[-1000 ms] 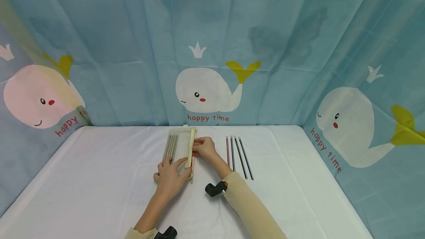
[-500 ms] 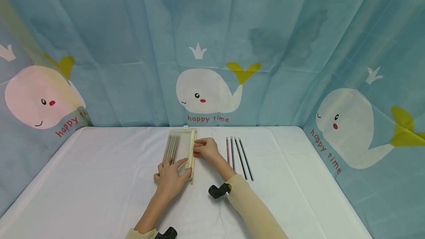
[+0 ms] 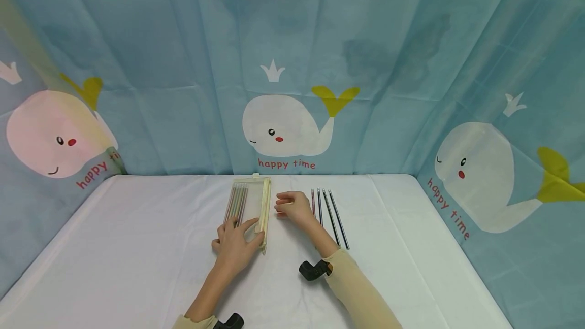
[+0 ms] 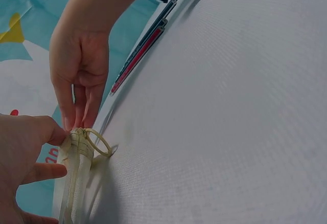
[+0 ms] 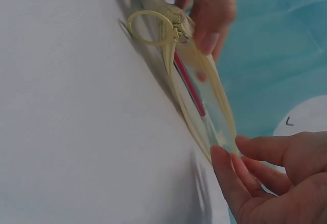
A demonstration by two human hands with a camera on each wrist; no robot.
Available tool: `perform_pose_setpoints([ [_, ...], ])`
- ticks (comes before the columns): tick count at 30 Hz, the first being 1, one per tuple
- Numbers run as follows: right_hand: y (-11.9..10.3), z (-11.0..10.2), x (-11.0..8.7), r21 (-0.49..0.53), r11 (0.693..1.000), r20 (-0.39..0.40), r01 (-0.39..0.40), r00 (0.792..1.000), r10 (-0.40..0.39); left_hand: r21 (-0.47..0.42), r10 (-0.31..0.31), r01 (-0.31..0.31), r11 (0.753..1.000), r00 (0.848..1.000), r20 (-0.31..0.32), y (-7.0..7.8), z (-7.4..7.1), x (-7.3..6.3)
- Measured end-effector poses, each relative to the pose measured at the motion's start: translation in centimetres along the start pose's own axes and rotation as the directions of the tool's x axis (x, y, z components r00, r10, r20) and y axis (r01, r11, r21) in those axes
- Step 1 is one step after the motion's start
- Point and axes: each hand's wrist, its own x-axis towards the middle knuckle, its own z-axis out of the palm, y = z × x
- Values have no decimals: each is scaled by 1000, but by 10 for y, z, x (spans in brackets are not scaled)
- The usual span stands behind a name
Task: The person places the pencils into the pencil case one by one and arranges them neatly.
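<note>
Curtain, blue, printed with white whales, spanning the back from left to right. Table, white-covered, beneath all items. Left hand, on the near part of the pencil case; fingers spread wide across it, thumb at the zipped edge, holding the case. Enclosed pencils, a row along the left inside, count unclear; long axes run front to back, far ends leaning slightly right. Pencil case, clear with cream trim, on the table left of the loose pencils; long axis front to back, far end pointing at the curtain, near end towards the person. Zipped side, along the case's right edge; pull ring at its near end. Right hand, beside the case and apart from it, fingers loosely bent, thumb and fingertips a narrow gap apart, nothing visible between them. Loose pencils, four, one red and three dark, side by side on the table; long axes front to back, far ends drawn together, near ends fanning right.
</note>
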Motion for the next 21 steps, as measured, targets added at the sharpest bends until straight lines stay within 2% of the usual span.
perform_pose_setpoints([
  [6, 2, -11, -7, -65, 997, -14, 40, 999, -41, 4, -2, 2, 1000, 1000, -7, 1, 0, 0],
  [21, -2, -39, -20, -178, 982, -87, 66, 993, -83, -32, 12, -12, 999, 1000, -22, -1, 1, -1],
])
